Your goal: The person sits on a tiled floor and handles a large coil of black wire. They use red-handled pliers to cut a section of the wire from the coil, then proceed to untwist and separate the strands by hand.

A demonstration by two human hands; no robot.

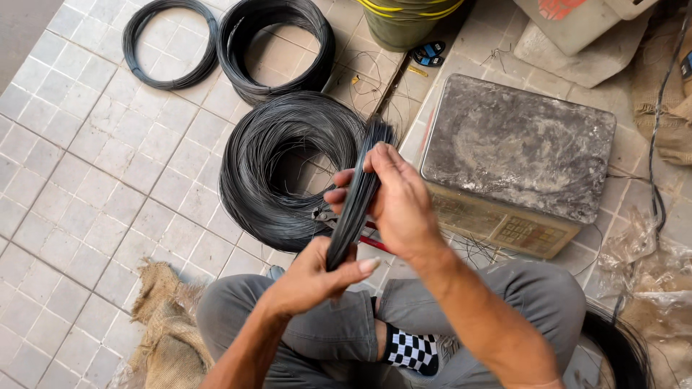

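— Black wire bundle (357, 198): left hand (310, 277) clasps its lower end, right hand (396, 205) its middle, above the lap.
— Pliers (324, 215) lie half hidden beneath; coils (277, 169) rest on pale tiles (79, 166).

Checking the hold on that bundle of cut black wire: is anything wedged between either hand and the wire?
Nothing visible. The left hand wraps the lower end of the bundle of cut black wire, and the right hand closes its grip directly on the upper part, bare skin on wire.
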